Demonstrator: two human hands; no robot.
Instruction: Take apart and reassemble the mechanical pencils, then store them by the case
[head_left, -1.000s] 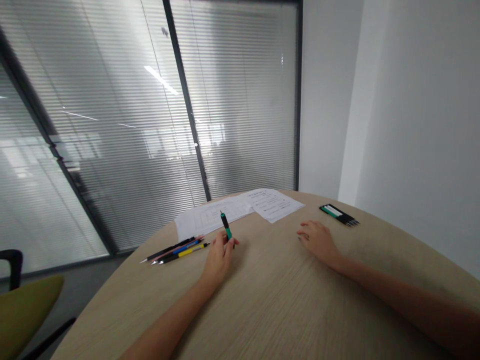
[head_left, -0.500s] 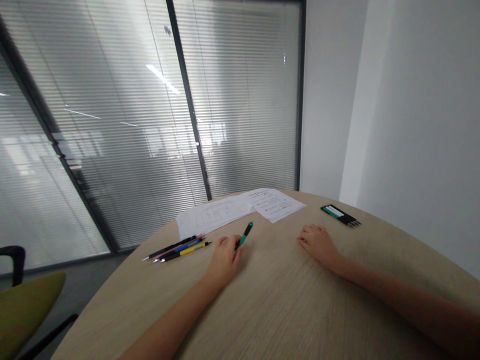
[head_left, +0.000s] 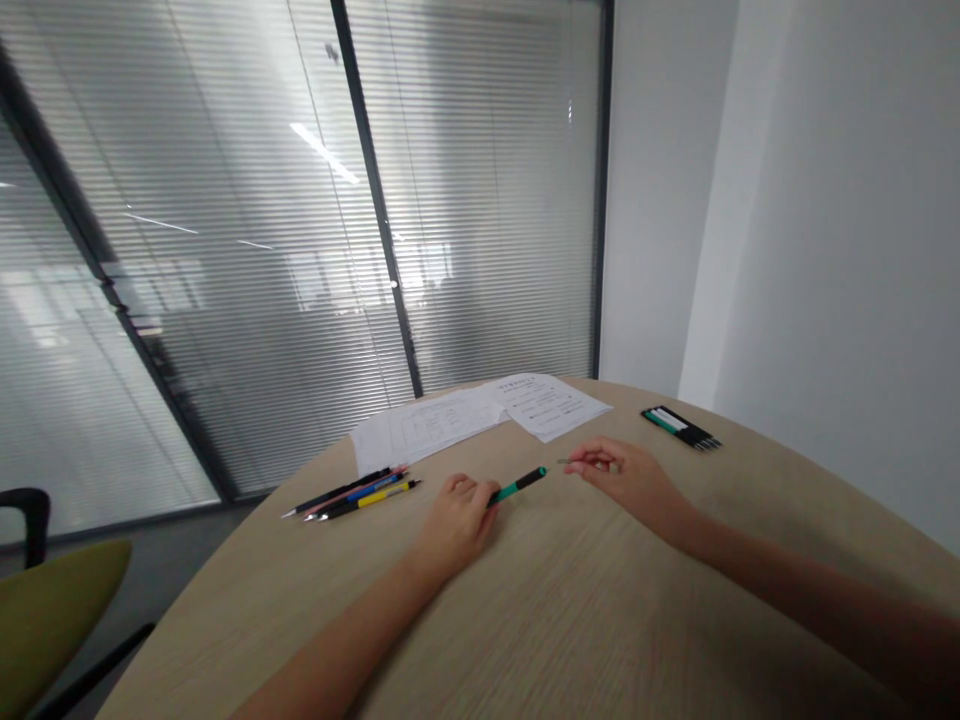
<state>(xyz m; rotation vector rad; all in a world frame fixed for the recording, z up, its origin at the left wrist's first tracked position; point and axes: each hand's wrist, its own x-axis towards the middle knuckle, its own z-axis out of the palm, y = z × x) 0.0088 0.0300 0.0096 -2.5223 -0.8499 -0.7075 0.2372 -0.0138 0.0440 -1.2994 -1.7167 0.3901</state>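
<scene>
The green pen (head_left: 516, 488) is in the left grip (head_left: 459, 518), just above the counter (head_left: 570, 600), its front end pointing toward the right grip (head_left: 624, 476). The work on it looks partway along: pen and sliver (head_left: 564, 461) are apart, with a small gap between them, so whatever joins or parts the two seems unfinished. The left grip is closed around the pen's rear half, fingers curled over it. The right grip pinches the sliver between thumb and fingertips, the other fingers loosely bent; the sliver is too small to identify.

Left of the left grip lie a yellow pen (head_left: 384, 494), a blue pen (head_left: 375, 490) and darker ones, close together, none held. Beyond both grips are printed sheets (head_left: 555, 405). Past the right grip, to its right, a pack (head_left: 679, 428) of dark sticks lies untouched.
</scene>
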